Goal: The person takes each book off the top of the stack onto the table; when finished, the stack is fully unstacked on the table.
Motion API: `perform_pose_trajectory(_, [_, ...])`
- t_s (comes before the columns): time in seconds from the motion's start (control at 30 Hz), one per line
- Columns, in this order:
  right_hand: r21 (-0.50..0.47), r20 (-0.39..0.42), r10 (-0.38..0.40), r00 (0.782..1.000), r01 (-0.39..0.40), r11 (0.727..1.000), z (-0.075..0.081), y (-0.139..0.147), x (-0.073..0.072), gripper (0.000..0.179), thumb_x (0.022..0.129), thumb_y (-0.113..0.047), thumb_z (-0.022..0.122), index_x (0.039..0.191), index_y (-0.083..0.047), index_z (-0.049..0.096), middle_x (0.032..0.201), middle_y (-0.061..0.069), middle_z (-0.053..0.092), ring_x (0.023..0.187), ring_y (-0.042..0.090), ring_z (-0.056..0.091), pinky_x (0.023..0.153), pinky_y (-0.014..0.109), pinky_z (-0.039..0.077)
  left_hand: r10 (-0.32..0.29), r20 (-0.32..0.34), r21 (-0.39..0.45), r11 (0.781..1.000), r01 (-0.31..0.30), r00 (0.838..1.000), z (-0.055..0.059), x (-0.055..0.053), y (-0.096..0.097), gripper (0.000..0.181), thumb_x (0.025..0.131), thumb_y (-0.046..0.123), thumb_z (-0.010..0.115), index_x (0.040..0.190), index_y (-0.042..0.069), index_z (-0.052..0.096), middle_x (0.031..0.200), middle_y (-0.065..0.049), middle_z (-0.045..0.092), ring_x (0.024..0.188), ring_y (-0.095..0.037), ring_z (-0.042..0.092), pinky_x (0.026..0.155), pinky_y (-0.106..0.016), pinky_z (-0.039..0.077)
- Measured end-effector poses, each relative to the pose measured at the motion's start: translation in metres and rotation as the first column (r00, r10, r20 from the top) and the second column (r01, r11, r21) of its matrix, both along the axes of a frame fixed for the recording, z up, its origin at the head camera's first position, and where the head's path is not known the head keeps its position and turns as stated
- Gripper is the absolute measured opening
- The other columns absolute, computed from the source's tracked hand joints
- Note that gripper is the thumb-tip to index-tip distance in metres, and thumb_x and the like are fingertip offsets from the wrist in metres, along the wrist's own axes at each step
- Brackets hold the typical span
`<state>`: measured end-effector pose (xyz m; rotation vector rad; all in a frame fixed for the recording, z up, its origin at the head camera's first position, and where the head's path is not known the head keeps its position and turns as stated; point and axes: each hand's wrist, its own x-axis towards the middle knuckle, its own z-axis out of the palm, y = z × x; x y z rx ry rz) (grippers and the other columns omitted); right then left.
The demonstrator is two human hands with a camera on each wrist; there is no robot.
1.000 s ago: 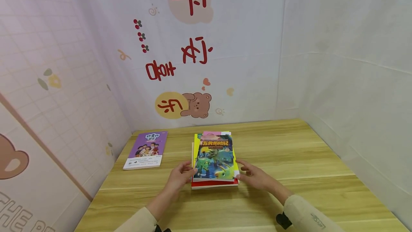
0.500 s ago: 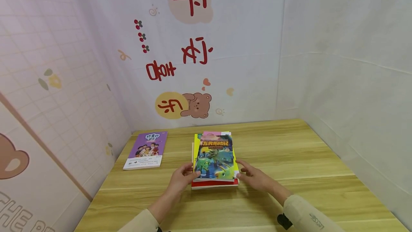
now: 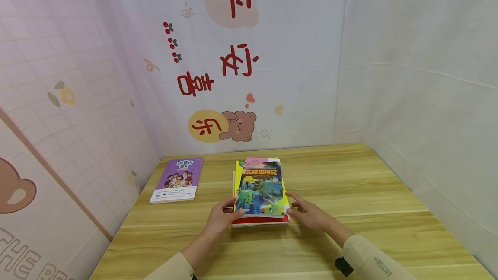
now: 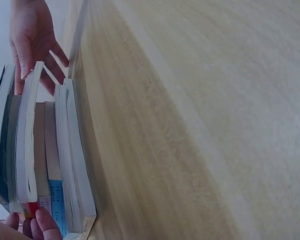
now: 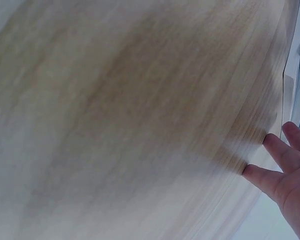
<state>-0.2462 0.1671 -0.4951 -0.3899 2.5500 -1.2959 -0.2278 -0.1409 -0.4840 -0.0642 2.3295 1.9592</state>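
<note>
A stack of several books stands on the table, topped by a dinosaur-picture book [image 3: 260, 189]. Below it show yellow and pink covers and, at the near edge, a red book [image 3: 258, 220]. My left hand [image 3: 221, 217] grips the stack's left side, thumb on the top cover; its fingers [image 4: 47, 225] curl against the upper books' edges. On the right side, my right hand [image 3: 309, 214] touches the stack with spread, fairly straight fingers. The left wrist view shows the uneven book edges [image 4: 32, 145], some jutting out. In the right wrist view, fingertips [image 5: 270, 141] reach the tabletop beside the books.
A purple book [image 3: 180, 178] lies flat at the table's far left. The wood-grain table [image 3: 350, 185] is bounded by a printed cloth wall [image 3: 295, 77] at the back and hangings on both sides.
My left hand has shifted slightly inward, its thumb coming further over the top book's lower left corner. The right hand and the stack look nearly unchanged.
</note>
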Motion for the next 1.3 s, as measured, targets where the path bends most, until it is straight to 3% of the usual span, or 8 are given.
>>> perform_pose_trajectory(0.37, [0.006,0.010,-0.022,1.000,0.022,1.000,-0.001,-0.001,-0.001,0.061,0.100,-0.045,0.057,0.154,-0.027,0.035,0.140,0.024,0.050,0.127,0.044,0.049,0.101,0.064,0.039,-0.008,0.005,-0.107,0.994,0.009,1.000,0.000,-0.004,-0.007,0.060,0.090,0.029,0.074,0.135,-0.007,0.056,0.115,-0.013,0.062,0.098,-0.024,0.055,0.080,-0.031,0.052])
perform_pose_trajectory(0.6, [0.013,0.011,-0.032,0.999,0.032,0.999,-0.001,-0.001,-0.001,0.060,0.099,-0.044,0.058,0.153,-0.027,0.036,0.139,0.023,0.051,0.126,0.043,0.050,0.101,0.063,0.039,-0.007,0.019,-0.077,0.997,0.009,1.000,0.005,-0.007,-0.007,0.055,0.092,0.022,0.073,0.133,-0.011,0.056,0.114,-0.016,0.062,0.098,-0.024,0.056,0.085,-0.036,0.053])
perform_pose_trajectory(1.07, [0.002,-0.003,-0.011,1.000,0.011,1.000,-0.001,-0.001,0.001,0.060,0.100,-0.042,0.057,0.154,-0.027,0.034,0.141,0.026,0.049,0.129,0.044,0.047,0.101,0.064,0.038,0.049,0.006,0.051,0.998,-0.049,0.999,0.006,-0.012,-0.014,0.046,0.088,0.008,0.070,0.128,-0.012,0.057,0.115,-0.016,0.062,0.096,-0.022,0.056,0.090,-0.044,0.049])
perform_pose_trajectory(1.17, [0.005,-0.004,-0.010,1.000,0.010,1.000,0.001,-0.001,0.002,0.060,0.101,-0.041,0.057,0.154,-0.026,0.034,0.140,0.026,0.049,0.128,0.045,0.048,0.101,0.064,0.039,0.054,-0.003,0.123,0.991,-0.053,0.999,0.008,-0.013,-0.016,0.044,0.088,0.004,0.066,0.128,-0.012,0.055,0.113,-0.015,0.061,0.093,-0.020,0.056,0.088,-0.041,0.051])
perform_pose_trajectory(1.3, [0.007,0.002,-0.021,1.000,0.021,1.000,0.002,-0.002,0.003,0.060,0.100,-0.040,0.059,0.154,-0.026,0.035,0.139,0.025,0.051,0.126,0.045,0.049,0.101,0.064,0.039,0.037,-0.005,0.262,0.964,-0.034,0.999,0.012,-0.014,-0.022,0.044,0.090,-0.002,0.057,0.131,-0.014,0.048,0.108,-0.015,0.061,0.085,-0.018,0.061,0.084,-0.039,0.056])
